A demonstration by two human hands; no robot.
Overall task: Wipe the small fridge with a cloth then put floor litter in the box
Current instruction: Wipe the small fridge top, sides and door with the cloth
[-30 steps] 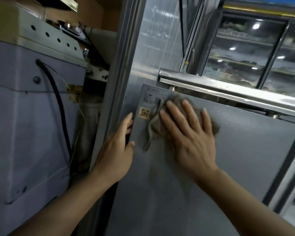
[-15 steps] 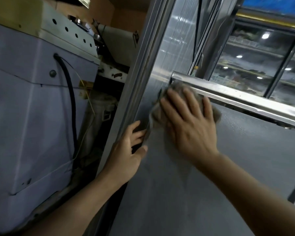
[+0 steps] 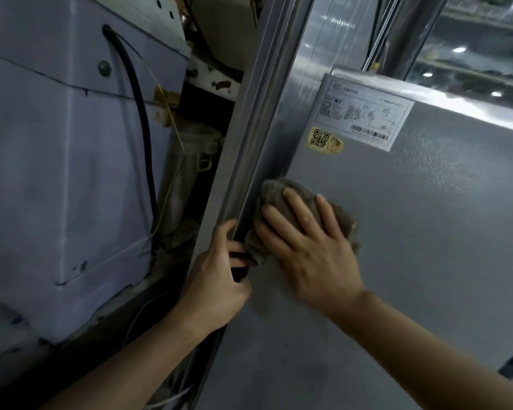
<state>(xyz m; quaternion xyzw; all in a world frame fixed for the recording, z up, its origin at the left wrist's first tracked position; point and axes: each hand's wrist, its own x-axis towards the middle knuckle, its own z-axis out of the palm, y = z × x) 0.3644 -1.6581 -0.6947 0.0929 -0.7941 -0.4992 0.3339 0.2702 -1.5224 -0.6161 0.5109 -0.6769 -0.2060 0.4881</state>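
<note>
The small grey fridge (image 3: 427, 232) fills the right half of the view, its side panel facing me. A white label (image 3: 365, 116) and a yellow QR sticker (image 3: 323, 140) sit near its top left corner. My right hand (image 3: 305, 250) lies flat with fingers spread, pressing a grey-brown cloth (image 3: 342, 218) against the panel near its left edge. My left hand (image 3: 216, 282) curls around the fridge's left edge just beside the cloth. No box or floor litter is in view.
A pale lilac appliance (image 3: 57, 173) with a black cable (image 3: 139, 119) stands at the left, with a dark narrow gap between it and the fridge. A metal frame post (image 3: 258, 113) runs up beside the fridge. Glass display doors (image 3: 471, 54) stand behind.
My right hand has slid the cloth down from the label area to lower on the panel, uncovering the label and QR sticker. My left hand also moved down along the edge.
</note>
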